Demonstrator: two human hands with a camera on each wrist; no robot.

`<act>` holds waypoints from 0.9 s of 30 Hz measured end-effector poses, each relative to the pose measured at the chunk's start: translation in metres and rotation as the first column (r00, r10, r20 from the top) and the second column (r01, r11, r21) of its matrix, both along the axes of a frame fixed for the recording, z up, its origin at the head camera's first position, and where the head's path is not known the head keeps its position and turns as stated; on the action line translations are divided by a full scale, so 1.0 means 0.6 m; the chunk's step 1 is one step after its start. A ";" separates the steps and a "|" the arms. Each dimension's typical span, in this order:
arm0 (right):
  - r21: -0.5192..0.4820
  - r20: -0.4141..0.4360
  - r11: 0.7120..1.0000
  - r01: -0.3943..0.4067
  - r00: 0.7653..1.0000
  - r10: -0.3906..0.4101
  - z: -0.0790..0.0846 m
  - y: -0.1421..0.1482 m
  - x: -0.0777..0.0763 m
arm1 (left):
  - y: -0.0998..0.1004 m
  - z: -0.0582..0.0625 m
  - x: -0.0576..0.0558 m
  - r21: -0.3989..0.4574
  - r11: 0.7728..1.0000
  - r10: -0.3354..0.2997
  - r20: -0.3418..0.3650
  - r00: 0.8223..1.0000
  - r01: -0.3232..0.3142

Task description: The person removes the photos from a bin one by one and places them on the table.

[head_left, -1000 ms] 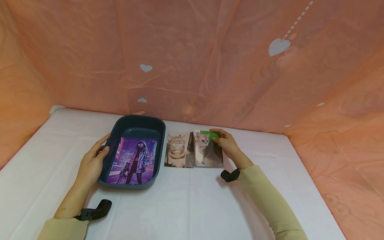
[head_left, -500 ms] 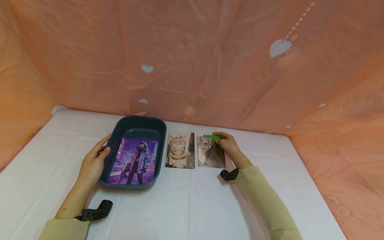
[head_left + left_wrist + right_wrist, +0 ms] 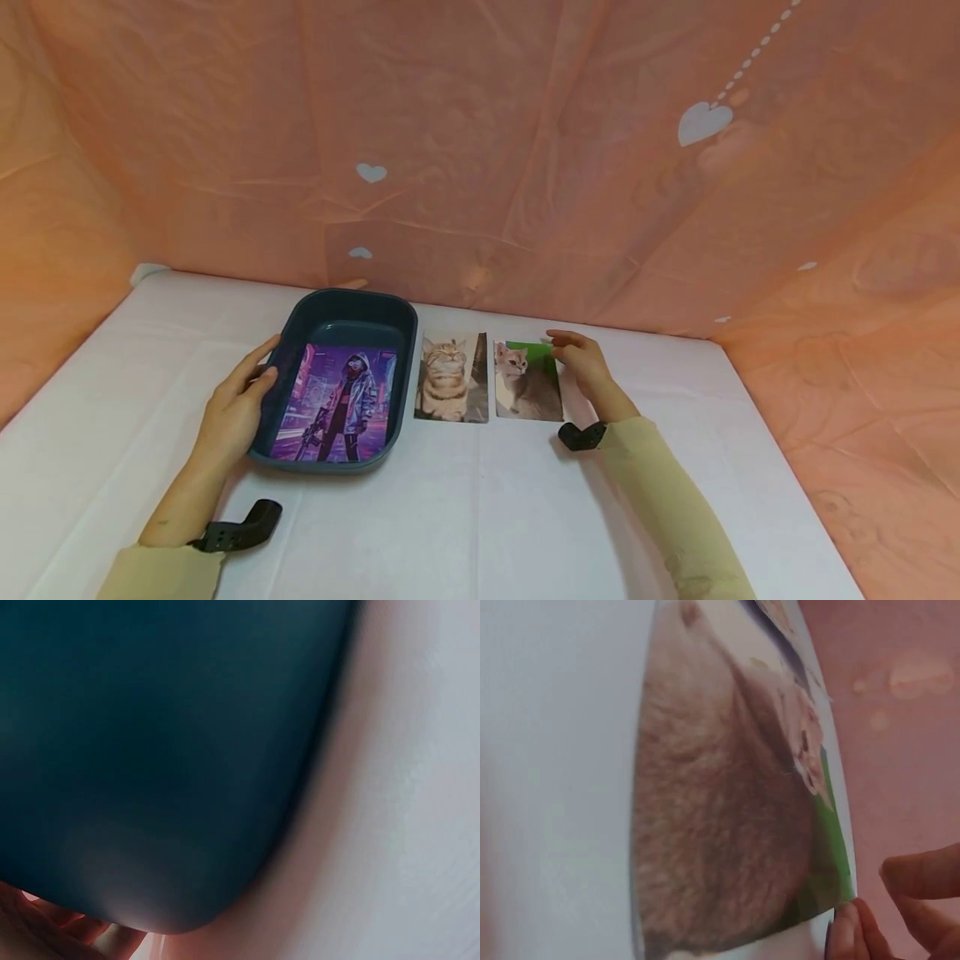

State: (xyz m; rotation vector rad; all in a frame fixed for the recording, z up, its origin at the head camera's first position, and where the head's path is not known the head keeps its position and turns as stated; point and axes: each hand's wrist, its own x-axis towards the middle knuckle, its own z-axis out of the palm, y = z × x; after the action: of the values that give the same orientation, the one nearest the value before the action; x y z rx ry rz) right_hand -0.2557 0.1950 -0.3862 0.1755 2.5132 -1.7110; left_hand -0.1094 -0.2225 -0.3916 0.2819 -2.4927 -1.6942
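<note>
In the head view my left hand [image 3: 234, 407] holds the left side of a dark teal plastic tray [image 3: 407, 375], thumb at its rim. The left wrist view shows the tray's smooth outer wall [image 3: 172, 765] close up, with the fingers [image 3: 79, 930] at its lower edge. A purple picture card [image 3: 341, 408] of a hooded figure lies in the tray. My right hand [image 3: 588, 367] is just past the top right corner of a grey kitten photo card [image 3: 532, 387]; its thumb is apart from the card in the right wrist view, other fingertips near the corner.
A tabby cat photo card [image 3: 444, 387] lies between the tray and the kitten card, a narrow gap separating the two cards. All rest on a white-covered table [image 3: 420, 517]. An orange curtain [image 3: 480, 150] with white hearts stands along the back edge.
The kitten card has moved right, away from the tabby card, and lies flat. My right hand has let go of it and shifted slightly right. The left hand and tray stay put.
</note>
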 end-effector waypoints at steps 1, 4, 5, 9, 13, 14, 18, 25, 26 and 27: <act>0.005 0.002 1.000 0.002 1.000 -0.002 0.000 0.002 0.000 | 0.000 0.000 0.000 0.000 1.000 0.001 0.001 1.000 -0.001; -0.001 0.005 1.000 0.028 1.000 -0.028 0.003 0.003 0.000 | -0.001 0.001 0.001 0.003 1.000 0.000 0.002 1.000 0.000; -0.004 0.001 0.999 0.034 0.999 -0.034 0.004 0.002 0.001 | -0.001 0.001 0.001 0.002 1.000 0.000 0.001 1.000 0.000; -0.081 -0.009 0.994 0.067 0.998 -0.068 0.015 -0.014 0.004 | -0.002 0.000 0.002 -0.001 1.000 0.000 0.001 1.000 0.000; -0.160 -0.022 0.985 0.065 0.997 -0.070 0.027 -0.039 0.010 | -0.002 -0.001 0.001 -0.005 1.000 -0.001 0.000 1.000 0.001; -0.167 -0.027 0.984 0.059 0.998 -0.064 0.030 -0.047 0.011 | -0.002 -0.002 0.000 -0.004 1.000 -0.001 0.000 1.000 0.001; -0.186 -0.038 0.983 0.002 0.999 -0.009 0.040 -0.076 0.019 | -0.002 -0.003 0.000 -0.004 1.000 -0.003 0.009 1.000 0.003; -0.332 0.117 0.939 -0.091 0.984 0.137 0.058 -0.120 0.039 | 0.000 -0.001 0.000 -0.001 1.000 0.002 0.009 1.000 -0.002; -0.328 0.123 0.938 -0.108 0.980 0.156 0.061 -0.127 0.041 | 0.000 -0.001 -0.001 0.000 1.000 0.003 0.007 1.000 -0.003; -0.309 0.114 0.942 -0.127 0.979 0.170 0.065 -0.136 0.041 | 0.000 0.000 -0.001 0.001 1.000 0.003 0.006 1.000 -0.003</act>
State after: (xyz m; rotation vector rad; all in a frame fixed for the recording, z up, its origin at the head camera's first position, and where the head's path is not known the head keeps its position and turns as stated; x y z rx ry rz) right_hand -0.2310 0.1135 -0.3473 0.0748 2.0788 -1.9167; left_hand -0.1098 -0.2222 -0.3918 0.2914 -2.4943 -1.6963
